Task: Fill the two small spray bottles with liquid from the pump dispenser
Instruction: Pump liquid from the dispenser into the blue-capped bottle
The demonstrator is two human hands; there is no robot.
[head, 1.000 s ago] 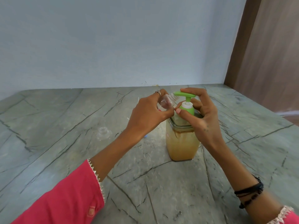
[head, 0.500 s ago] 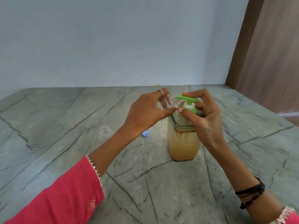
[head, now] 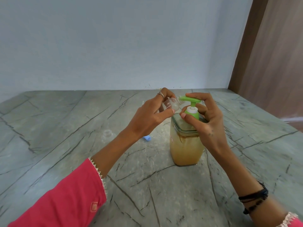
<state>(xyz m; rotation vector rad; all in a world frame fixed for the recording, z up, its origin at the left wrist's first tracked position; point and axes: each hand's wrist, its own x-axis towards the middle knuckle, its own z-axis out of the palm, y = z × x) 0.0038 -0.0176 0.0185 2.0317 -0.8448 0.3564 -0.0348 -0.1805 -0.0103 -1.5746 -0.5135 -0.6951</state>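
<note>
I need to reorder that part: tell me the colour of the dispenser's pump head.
Bright green pump head on a white stem; the head view shows it.

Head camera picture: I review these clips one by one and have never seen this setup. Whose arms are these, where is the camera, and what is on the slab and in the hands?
There is no machine here. A person wears one wide-angle camera on the head, looking forward and down, so the two arms reaching in from the bottom are the wearer's own. The left hand holds a small clear plastic spray bottle tilted, its mouth at the spout of the green pump head. The right hand curls round that pump, fingers on top and thumb by its green collar. The pump sits on a square clear dispenser jar of amber liquid, which stands on the grey veined stone counter. Also on the counter are a second small clear bottle, open and upright, and a small blue cap.
</note>
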